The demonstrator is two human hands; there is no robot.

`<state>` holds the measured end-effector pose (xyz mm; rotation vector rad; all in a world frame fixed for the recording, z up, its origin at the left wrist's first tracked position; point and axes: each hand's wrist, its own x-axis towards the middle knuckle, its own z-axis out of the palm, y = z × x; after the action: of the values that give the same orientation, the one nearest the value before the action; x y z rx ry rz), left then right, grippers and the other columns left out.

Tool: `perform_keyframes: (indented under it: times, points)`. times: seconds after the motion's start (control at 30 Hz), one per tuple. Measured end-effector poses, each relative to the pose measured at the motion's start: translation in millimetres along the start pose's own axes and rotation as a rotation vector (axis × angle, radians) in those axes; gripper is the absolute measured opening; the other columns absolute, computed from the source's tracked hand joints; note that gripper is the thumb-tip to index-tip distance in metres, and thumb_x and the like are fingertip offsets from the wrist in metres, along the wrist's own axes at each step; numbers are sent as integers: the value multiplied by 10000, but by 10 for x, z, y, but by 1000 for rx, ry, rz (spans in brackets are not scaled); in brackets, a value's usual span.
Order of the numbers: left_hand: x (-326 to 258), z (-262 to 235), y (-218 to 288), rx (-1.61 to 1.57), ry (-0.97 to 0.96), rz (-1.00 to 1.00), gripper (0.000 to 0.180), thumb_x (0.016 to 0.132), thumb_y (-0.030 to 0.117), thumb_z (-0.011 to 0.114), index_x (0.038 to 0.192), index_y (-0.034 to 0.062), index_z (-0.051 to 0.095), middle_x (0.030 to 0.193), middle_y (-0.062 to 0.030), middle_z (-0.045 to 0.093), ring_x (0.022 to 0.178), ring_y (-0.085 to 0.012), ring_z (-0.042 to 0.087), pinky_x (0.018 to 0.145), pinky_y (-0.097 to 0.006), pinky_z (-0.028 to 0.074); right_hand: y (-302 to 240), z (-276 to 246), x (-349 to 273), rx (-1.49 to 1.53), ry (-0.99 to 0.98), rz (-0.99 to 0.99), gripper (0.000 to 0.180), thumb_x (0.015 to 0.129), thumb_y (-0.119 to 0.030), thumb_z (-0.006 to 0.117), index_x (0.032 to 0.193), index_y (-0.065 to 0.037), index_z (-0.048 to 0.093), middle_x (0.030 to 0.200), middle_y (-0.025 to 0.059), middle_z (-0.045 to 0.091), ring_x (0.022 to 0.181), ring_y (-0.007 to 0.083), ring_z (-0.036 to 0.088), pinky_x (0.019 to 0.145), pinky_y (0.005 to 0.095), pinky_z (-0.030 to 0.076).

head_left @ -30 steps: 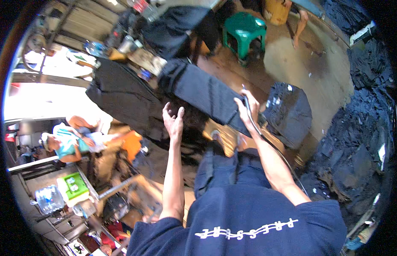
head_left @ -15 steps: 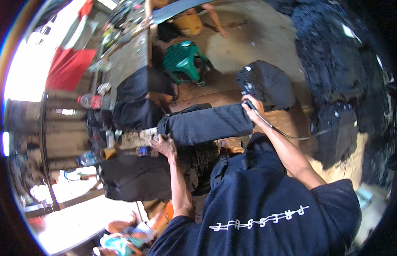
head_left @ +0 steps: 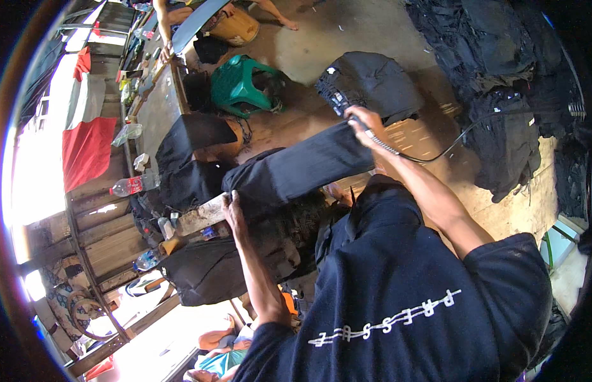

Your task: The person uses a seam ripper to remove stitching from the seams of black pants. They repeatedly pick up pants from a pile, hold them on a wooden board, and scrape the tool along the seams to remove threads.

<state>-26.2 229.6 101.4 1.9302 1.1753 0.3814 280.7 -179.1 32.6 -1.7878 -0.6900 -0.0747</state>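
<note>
A black cloth tube [head_left: 315, 162], like a trouser leg, is drawn over a long pale board [head_left: 203, 214] in front of me. At the cloth's left end, my left hand [head_left: 233, 213] closes on its edge, against the board. Wrapped in my right hand [head_left: 367, 123] is a small dark corded hand tool [head_left: 338, 102]. It is over the far right end of the cloth, its head pointing away to the upper left. What sort of tool it is, I cannot make out. Its black cord [head_left: 439, 155] loops off to the right.
Beyond the tool sits a black cloth bundle [head_left: 375, 83]. Dark garments are heaped [head_left: 493, 57] along the right. A green plastic stool [head_left: 235, 86] stands at the far left, near a table [head_left: 157, 102]. Bottles [head_left: 127, 186] lie left. Other people's limbs [head_left: 162, 32] show at the far edge.
My view has turned a little. My right hand and the tool have shifted up and left against the cloth's far corner. My left hand's spread fingers have drawn together at the cloth's edge.
</note>
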Motion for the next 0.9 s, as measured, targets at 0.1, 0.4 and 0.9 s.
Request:
perform_keyframes:
  times: [0.1,0.4,0.9]
  points:
    - [-681,421,822,-444,-254,-353,201,1001,152,783,909,115,608,950,38,575,894,-129,529,843,-296,432,318,-871,-95,-79,70,182,186,980,-159,710,1137,-64,688,1046,132,724,988,255,722,902,382,560]
    - [-1883,2767,1733,-676,-366,-464,574,868,38,881,1378,-22,627,1066,-62,704,1014,-173,651,997,-338,513,423,-2566,332,-466,160,207,205,998,-85,712,1202,-66,714,1051,113,764,983,224,751,911,355,567]
    - [-3161,2009,-688,-306,6,-443,613,830,127,587,1416,-56,579,1165,-377,713,1144,-547,674,1008,-547,525,-501,-1425,-1436,-380,-570,172,220,925,18,717,1137,-29,678,964,127,714,914,272,712,867,397,564]
